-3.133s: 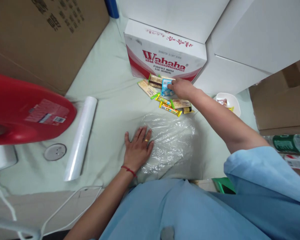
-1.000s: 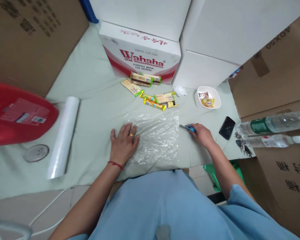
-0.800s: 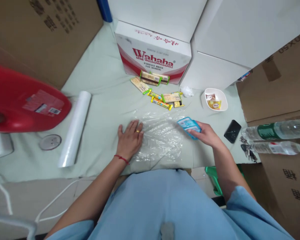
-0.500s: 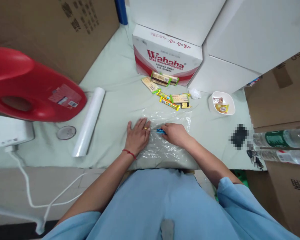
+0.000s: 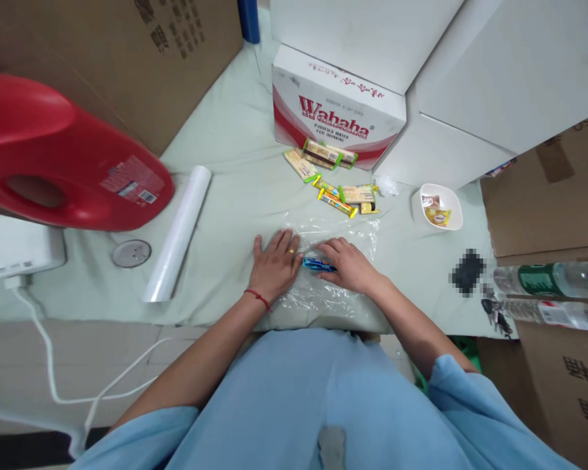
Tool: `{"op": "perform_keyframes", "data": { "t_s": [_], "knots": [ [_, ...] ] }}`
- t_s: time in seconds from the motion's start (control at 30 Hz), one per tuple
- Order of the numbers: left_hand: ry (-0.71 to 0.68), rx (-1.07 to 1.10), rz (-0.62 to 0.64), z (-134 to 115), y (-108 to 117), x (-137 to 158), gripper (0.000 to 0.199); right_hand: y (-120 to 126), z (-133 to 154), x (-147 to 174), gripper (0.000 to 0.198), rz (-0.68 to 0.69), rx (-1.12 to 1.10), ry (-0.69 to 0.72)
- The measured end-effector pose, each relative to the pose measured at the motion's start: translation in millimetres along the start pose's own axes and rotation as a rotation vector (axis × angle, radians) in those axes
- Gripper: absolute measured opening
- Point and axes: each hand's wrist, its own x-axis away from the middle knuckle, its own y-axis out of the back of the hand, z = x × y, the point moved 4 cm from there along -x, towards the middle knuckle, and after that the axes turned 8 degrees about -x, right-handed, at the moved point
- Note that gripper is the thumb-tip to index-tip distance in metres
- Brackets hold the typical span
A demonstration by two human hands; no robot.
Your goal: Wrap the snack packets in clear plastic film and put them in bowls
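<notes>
My left hand [image 5: 277,264] lies flat with its fingers stretched out, pressing the left part of a sheet of clear plastic film [image 5: 318,297] onto the cloth. On the film, between my hands, rests a small blue wrapped packet [image 5: 318,264]. My right hand [image 5: 350,264] is open around the packet's right end, fingers above it and thumb below. Whether the palm touches the packet is hidden. Beyond the film lie several snack bars [image 5: 337,202] in yellow and cream wrappers, and more green-edged bars [image 5: 322,154] lean near a Wahaba-type printed carton [image 5: 333,104].
A roll of plastic film [image 5: 179,235], a red jug [image 5: 78,163] and a white power adapter [image 5: 24,248] stand left. To the right are a white bowl [image 5: 455,209] with small packets, water bottles [image 5: 558,279] and keys [image 5: 497,316]. Cardboard boxes [image 5: 543,196] border the table.
My right hand has loosened its fingers from the blue packet, which now shows more of its length on the film. The left hand stays flat. The view has shifted slightly.
</notes>
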Motion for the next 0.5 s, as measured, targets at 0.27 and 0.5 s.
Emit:
{"op": "perform_keyframes", "data": {
  "t_s": [0.27, 0.5],
  "knots": [
    [-0.008, -0.018, -0.010, 1.1, -2.5, -0.2, 0.056, -13.3, -0.7, -0.3, 0.031, -0.012, 0.069, -0.056],
    [0.004, -0.008, 0.015, 0.9, -1.4, -0.9, 0.056, 11.6, -26.8, -3.1, 0.028, 0.025, -0.189, 0.002]
  ]
}}
